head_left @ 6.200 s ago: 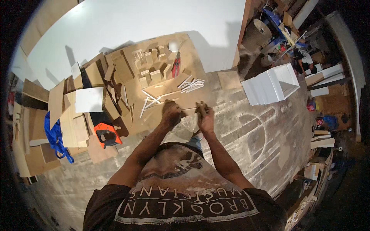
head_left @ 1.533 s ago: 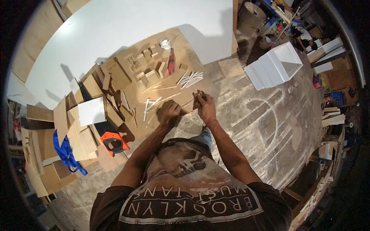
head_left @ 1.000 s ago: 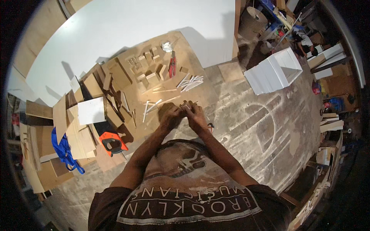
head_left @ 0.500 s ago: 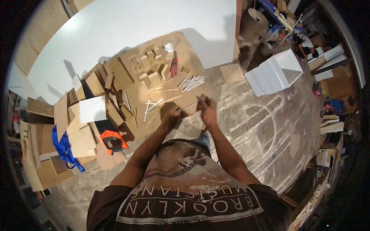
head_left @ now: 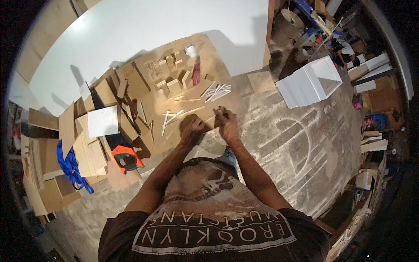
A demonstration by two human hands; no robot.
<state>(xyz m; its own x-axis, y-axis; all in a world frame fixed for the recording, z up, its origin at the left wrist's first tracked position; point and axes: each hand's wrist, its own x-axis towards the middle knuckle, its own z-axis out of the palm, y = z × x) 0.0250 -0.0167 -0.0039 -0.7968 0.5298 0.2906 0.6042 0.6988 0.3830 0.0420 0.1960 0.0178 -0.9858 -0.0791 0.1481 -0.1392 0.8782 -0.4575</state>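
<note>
Slim, straight white sticks (head_left: 218, 93) lie in a loose pile just beyond your right hand (head_left: 228, 123), with a few more beyond your left hand (head_left: 193, 129). A broad, smooth white panel (head_left: 152, 26) spreads past the far edge of the flat tan board (head_left: 219, 63) that carries these sticks. Off to your right stands a boxy white cabinet (head_left: 301, 87); to your left lies a handsaw with an orange-and-black handle (head_left: 117, 153). Your left fingers curl in, your right fingers bunch narrowly; whether either grips anything, you cannot tell. Past them rest a red-handled tool (head_left: 197, 72) and small, pale wooden blocks (head_left: 173, 83).
</note>
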